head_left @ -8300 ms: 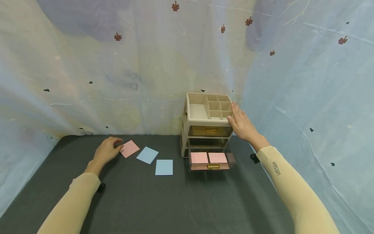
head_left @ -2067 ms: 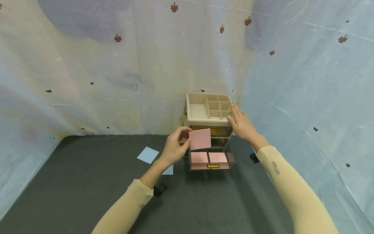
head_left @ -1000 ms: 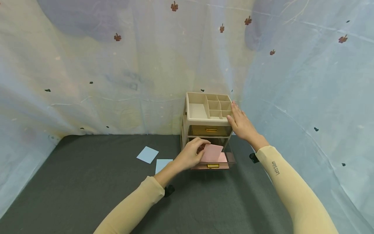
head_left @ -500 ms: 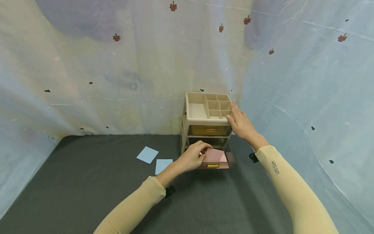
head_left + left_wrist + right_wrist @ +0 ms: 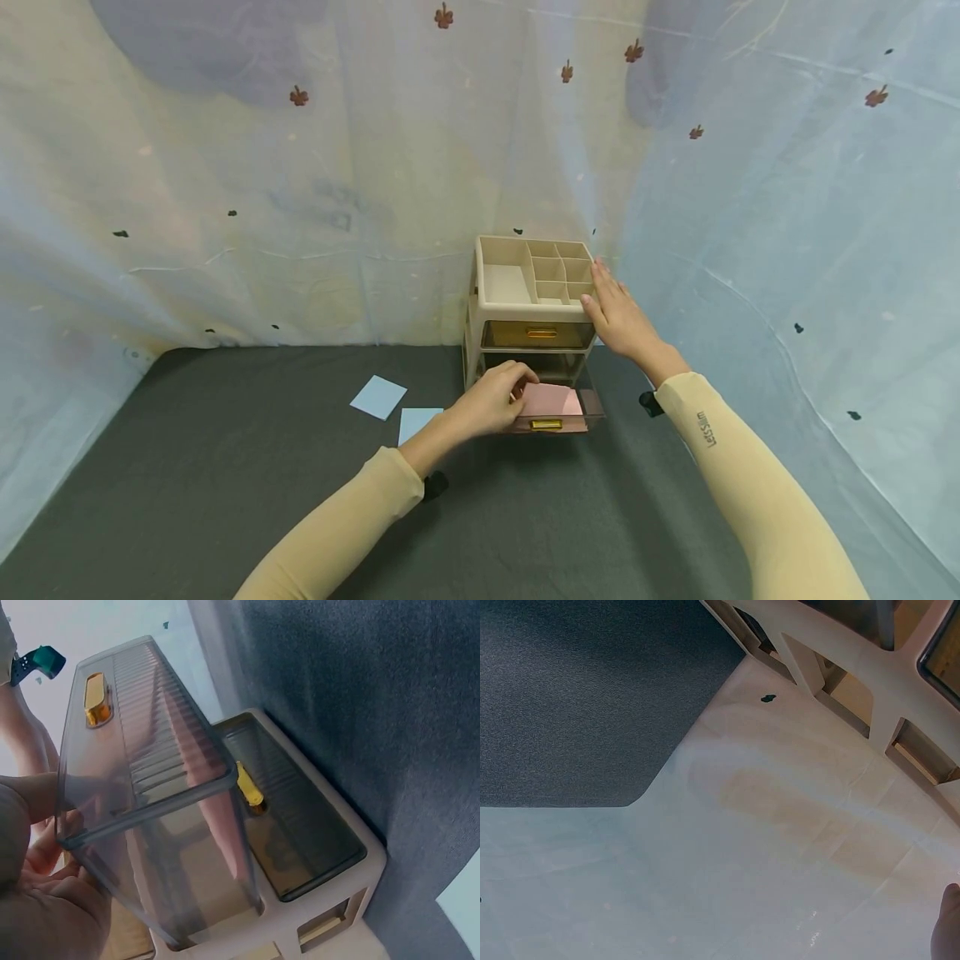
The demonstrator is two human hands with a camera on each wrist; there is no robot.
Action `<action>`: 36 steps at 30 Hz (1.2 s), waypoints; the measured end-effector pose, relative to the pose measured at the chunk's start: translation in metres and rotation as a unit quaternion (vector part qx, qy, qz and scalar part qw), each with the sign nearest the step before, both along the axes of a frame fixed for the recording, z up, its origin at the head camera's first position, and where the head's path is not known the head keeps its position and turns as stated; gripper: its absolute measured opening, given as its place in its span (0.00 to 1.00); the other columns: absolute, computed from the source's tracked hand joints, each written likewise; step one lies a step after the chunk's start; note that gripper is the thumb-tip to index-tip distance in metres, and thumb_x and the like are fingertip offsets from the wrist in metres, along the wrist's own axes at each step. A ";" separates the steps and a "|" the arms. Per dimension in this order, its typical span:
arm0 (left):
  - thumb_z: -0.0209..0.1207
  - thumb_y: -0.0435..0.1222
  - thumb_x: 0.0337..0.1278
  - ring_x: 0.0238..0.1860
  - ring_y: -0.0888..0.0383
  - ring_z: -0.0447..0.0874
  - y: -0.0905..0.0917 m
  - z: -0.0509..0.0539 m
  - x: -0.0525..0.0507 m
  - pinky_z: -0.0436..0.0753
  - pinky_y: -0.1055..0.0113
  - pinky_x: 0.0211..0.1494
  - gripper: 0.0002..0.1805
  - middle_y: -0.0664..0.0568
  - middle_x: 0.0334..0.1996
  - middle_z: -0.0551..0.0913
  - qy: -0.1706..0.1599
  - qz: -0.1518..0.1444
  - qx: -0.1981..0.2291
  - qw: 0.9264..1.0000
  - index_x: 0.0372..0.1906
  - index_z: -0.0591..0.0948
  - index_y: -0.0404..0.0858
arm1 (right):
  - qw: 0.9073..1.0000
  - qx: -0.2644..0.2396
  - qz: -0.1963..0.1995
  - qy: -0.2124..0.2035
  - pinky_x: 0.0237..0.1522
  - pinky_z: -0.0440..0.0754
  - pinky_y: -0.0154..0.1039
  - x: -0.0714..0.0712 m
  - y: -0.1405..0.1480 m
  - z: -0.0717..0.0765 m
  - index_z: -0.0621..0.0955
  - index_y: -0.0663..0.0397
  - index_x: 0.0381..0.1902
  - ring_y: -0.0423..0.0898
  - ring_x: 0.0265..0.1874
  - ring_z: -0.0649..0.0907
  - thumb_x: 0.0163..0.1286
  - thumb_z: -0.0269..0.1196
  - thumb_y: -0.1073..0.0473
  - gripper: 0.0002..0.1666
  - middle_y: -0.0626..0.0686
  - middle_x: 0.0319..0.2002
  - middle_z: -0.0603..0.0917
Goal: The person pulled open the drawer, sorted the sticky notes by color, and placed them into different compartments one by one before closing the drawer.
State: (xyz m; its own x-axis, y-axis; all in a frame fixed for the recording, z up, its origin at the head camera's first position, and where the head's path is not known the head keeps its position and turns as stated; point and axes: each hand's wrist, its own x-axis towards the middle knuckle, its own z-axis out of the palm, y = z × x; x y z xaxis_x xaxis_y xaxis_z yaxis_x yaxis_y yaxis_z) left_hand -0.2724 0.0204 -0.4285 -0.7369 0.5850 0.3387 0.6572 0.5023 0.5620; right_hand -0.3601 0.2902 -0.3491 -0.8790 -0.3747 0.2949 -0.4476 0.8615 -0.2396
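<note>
In the head view my left hand (image 5: 491,402) reaches over the pulled-out lower drawer (image 5: 592,405), thumb and fingers curled at the left edge of a pink square note (image 5: 551,400). That note lies nearly flat over other pink notes. Through the clear plastic drawer (image 5: 172,892), the left wrist view shows pink paper and my left hand (image 5: 52,900) at the drawer's corner; the fingertips' contact is partly hidden. My right hand (image 5: 626,321) rests, fingers extended, on the right top edge of the beige organizer (image 5: 532,308). Only a fingertip (image 5: 945,930) shows in the right wrist view.
Two light blue square notes, one tilted (image 5: 378,397) and one by my left forearm (image 5: 417,423), lie on the dark table (image 5: 225,483). The organizer's upper drawer (image 5: 517,334) is closed beneath a divided top tray. A patterned curtain (image 5: 337,167) hangs behind.
My left hand has carried the pink note from the table's left side to the drawer and lowered it onto the notes inside. The right hand has stayed on the organizer.
</note>
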 end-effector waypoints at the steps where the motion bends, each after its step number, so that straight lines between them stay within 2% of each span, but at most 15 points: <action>1: 0.63 0.25 0.67 0.42 0.57 0.80 0.000 0.001 -0.001 0.82 0.70 0.43 0.14 0.49 0.45 0.81 -0.002 0.002 -0.005 1.000 0.55 0.81 0.36 | 1.000 0.000 0.000 0.001 0.81 0.41 0.61 0.000 0.000 0.000 0.38 0.59 0.84 0.59 0.83 0.44 0.87 0.36 0.41 0.42 0.60 0.84 0.39; 7: 0.65 0.25 0.64 0.37 0.58 0.76 -0.001 0.004 -0.003 0.78 0.70 0.38 0.15 0.51 0.40 0.79 -0.001 0.017 -0.052 0.998 0.53 0.82 0.37 | 1.000 0.002 -0.001 -0.002 0.81 0.41 0.61 0.000 0.001 -0.001 0.38 0.58 0.84 0.59 0.83 0.43 0.87 0.35 0.41 0.42 0.59 0.84 0.38; 16: 0.68 0.29 0.63 0.35 0.59 0.76 0.001 0.011 -0.008 0.78 0.70 0.38 0.16 0.49 0.47 0.80 0.012 0.040 -0.141 0.989 0.54 0.82 0.38 | 1.000 0.001 -0.002 0.003 0.81 0.41 0.61 -0.002 0.001 -0.003 0.38 0.59 0.84 0.61 0.83 0.45 0.87 0.35 0.40 0.43 0.57 0.85 0.37; 26: 0.71 0.32 0.60 0.34 0.60 0.76 0.004 0.013 -0.021 0.78 0.68 0.33 0.16 0.50 0.44 0.80 0.031 0.035 -0.207 0.977 0.52 0.83 0.40 | 1.000 0.002 -0.001 0.005 0.81 0.41 0.61 -0.003 0.000 -0.001 0.38 0.59 0.84 0.61 0.83 0.45 0.87 0.36 0.40 0.43 0.58 0.84 0.38; 36: 0.73 0.37 0.59 0.38 0.59 0.78 0.004 0.014 -0.028 0.79 0.66 0.36 0.15 0.51 0.42 0.81 0.040 0.026 -0.256 0.966 0.51 0.86 0.40 | 1.000 0.001 -0.002 0.007 0.81 0.41 0.61 -0.004 0.001 -0.004 0.38 0.57 0.84 0.59 0.83 0.45 0.87 0.36 0.40 0.43 0.61 0.84 0.40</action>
State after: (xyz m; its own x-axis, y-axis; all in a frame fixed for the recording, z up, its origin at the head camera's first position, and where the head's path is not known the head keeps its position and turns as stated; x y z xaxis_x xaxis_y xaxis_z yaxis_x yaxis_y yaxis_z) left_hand -0.3003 0.0248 -0.4148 -0.7532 0.6538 0.0725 0.6546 0.7342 0.1801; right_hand -0.3639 0.2914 -0.3529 -0.8759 -0.3721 0.3073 -0.4480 0.8636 -0.2314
